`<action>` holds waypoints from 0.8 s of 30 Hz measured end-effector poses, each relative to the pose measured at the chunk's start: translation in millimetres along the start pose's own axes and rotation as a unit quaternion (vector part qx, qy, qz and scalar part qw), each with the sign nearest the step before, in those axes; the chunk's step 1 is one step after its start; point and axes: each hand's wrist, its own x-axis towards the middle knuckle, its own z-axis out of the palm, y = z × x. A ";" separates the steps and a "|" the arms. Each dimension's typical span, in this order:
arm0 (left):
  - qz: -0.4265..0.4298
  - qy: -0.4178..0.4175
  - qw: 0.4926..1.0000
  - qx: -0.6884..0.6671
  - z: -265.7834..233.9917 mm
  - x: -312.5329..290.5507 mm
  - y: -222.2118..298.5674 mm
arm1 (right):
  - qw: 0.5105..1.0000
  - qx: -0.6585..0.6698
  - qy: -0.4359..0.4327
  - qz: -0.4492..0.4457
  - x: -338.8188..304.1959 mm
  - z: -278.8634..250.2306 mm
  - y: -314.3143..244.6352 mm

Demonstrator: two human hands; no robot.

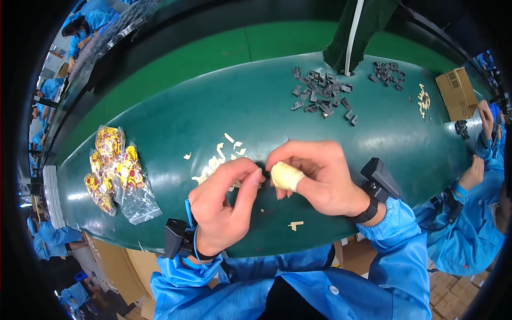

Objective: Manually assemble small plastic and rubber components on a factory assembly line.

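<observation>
My left hand [226, 205] is closed, thumb and forefinger pinched together over the near middle of the green table [176, 114]. Facing it, with a small gap between, my right hand [325, 178] is closed too, fingers curled against the thumb. A pale yellow finger cot [286, 176] covers the right thumb. Something small and dark seems to lie between the fingertips, but the fingers hide it. Small cream-coloured adhesive-like pieces [216, 161] lie scattered just beyond the left hand. One cream L-shaped piece [295, 225] rests nearer me.
Small dark grey plastic parts [322, 90] form a pile at the far middle, with another pile [389, 73] to its right. Clear bags of yellow-and-red pieces [120, 170] lie left. A cardboard box [457, 95] stands far right, near a co-worker's hands [478, 144]. A green-covered post [354, 37] rises behind.
</observation>
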 end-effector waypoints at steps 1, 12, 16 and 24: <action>-0.020 0.003 1.000 -0.004 -1.4 1.7 0.9 | 0.999 -0.015 0.035 -0.020 -0.6 0.2 0.8; -0.026 -0.296 0.935 0.195 -33.1 16.3 -2.1 | 0.972 -0.165 0.130 -0.110 10.0 -15.9 13.5; 0.005 -0.339 0.898 0.280 -27.9 12.5 -4.1 | 0.964 -0.187 0.132 -0.132 10.4 -14.7 12.5; 0.008 -0.409 0.848 0.338 -21.2 19.1 2.8 | 0.971 -0.202 0.105 -0.076 7.5 -18.8 7.8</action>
